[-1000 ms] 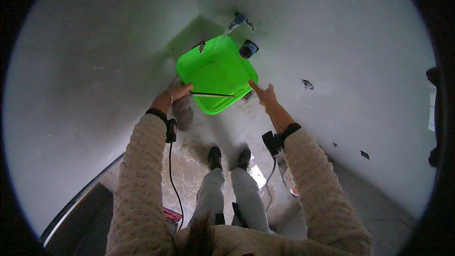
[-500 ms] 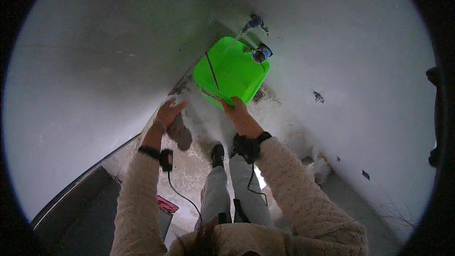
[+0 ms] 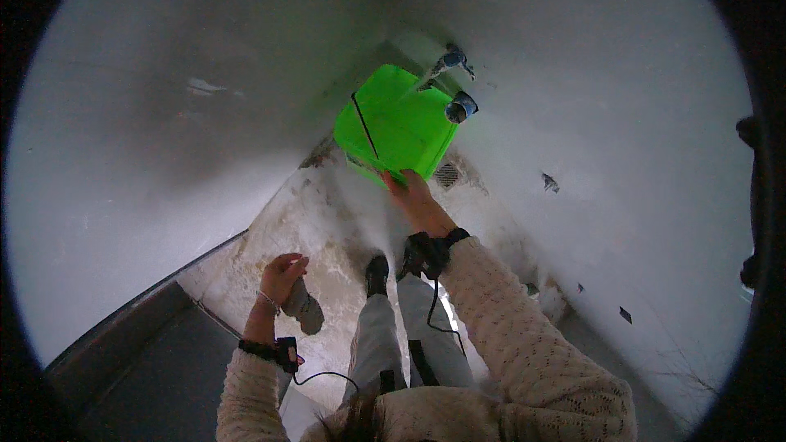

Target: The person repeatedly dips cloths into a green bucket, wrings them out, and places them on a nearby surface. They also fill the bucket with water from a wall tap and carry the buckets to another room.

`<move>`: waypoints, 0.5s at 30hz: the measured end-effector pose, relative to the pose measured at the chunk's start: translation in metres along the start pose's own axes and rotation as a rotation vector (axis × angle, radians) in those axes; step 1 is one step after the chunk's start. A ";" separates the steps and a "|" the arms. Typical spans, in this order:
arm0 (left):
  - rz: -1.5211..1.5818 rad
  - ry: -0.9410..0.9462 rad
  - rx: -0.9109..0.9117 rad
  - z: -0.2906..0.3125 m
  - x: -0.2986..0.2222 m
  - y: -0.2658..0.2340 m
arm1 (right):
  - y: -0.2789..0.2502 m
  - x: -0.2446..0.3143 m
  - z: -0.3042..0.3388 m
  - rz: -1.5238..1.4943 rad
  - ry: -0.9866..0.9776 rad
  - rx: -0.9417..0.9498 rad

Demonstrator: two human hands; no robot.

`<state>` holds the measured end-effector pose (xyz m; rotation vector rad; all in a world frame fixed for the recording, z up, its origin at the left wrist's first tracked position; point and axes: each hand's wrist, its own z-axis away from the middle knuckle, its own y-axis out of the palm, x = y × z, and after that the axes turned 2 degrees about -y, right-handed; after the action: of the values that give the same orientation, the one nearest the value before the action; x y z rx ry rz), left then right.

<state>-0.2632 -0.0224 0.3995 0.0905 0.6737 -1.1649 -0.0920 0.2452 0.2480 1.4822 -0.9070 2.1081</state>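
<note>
Below the tap stands a bright green plastic basin (image 3: 409, 127). My right hand (image 3: 416, 199) grips its near rim, fingers closed over the edge. A thin dark stick (image 3: 365, 125) lies slanted across its left side. Well to the left and nearer to me, my left hand (image 3: 282, 277) has its fingers bent and pressed together. From it hangs a limp grey sock-like cloth (image 3: 303, 308), blurred in outline. A blue-grey tap (image 3: 449, 62) sends a pale stream of water into the basin.
A blue pipe end (image 3: 461, 107) juts from the right wall beside the basin. Just right of the basin, a floor drain grate (image 3: 446, 174) is set in the wet, stained floor. Pale walls meet behind the basin. My dark shoe (image 3: 377, 276) stands close by.
My left hand has drawn back toward me with the grey cloth, away from the basin. My right hand stays on the rim. The view has shifted slightly.
</note>
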 end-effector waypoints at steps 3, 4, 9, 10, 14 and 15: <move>-0.223 0.077 -0.052 -0.012 -0.061 0.007 | -0.013 -0.015 -0.003 -1.044 0.240 -0.051; -0.289 0.192 -0.048 -0.021 -0.085 0.010 | -0.019 -0.015 -0.005 -1.413 0.414 -0.123; -0.335 0.548 0.042 -0.056 -0.197 0.046 | -0.048 -0.005 -0.026 -1.182 0.804 -0.224; -0.428 0.566 0.068 -0.064 -0.219 0.057 | -0.052 -0.006 -0.029 -1.192 0.753 -0.172; -0.671 0.638 0.082 -0.083 -0.291 0.106 | -0.058 -0.027 -0.033 -1.187 0.724 -0.098; -0.712 0.726 0.029 -0.085 -0.305 0.117 | -0.058 -0.035 -0.032 -1.183 0.776 -0.148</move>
<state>-0.2674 0.3093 0.4621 0.3263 1.3997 -1.8482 -0.0633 0.3094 0.2244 0.6557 0.1398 1.3924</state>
